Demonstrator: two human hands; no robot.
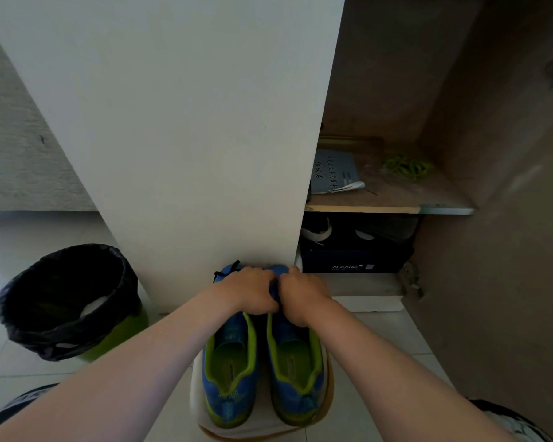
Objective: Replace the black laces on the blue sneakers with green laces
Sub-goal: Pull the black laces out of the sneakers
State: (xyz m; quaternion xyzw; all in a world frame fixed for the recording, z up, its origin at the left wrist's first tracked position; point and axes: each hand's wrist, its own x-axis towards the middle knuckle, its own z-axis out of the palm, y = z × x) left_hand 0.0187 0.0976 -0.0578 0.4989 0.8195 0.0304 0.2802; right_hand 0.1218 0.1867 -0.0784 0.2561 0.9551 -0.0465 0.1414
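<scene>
Two mesh blue sneakers (219,398), lime-lined, L hand (253,293), R hand (302,296) gripping fronts

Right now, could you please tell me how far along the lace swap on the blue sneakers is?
Nothing looks finished. In hand: the left hand and right hand grip the blue sneakers at their lacing, where a black lace end sticks out. Left: pulling the black laces out and threading the green laces, which lie on the cabinet shelf.
</scene>
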